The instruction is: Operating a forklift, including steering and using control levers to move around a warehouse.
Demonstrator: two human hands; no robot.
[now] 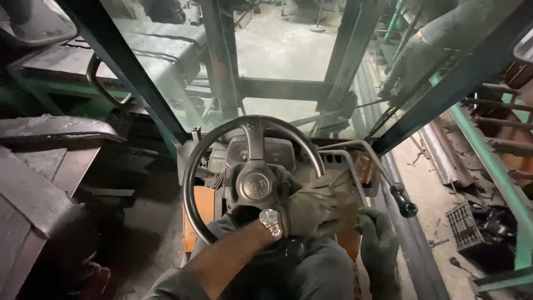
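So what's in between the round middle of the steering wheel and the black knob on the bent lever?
In the head view, the gloved left hand lies between the wheel hub and the black lever knob, resting across the wheel's lower right rim.

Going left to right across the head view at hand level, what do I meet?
Steering wheel rim → wheel hub → wristwatch → left hand, gloved, on the wheel's lower right → right hand, gloved, low beside the seat → black lever knob → black crate on the floor outside.
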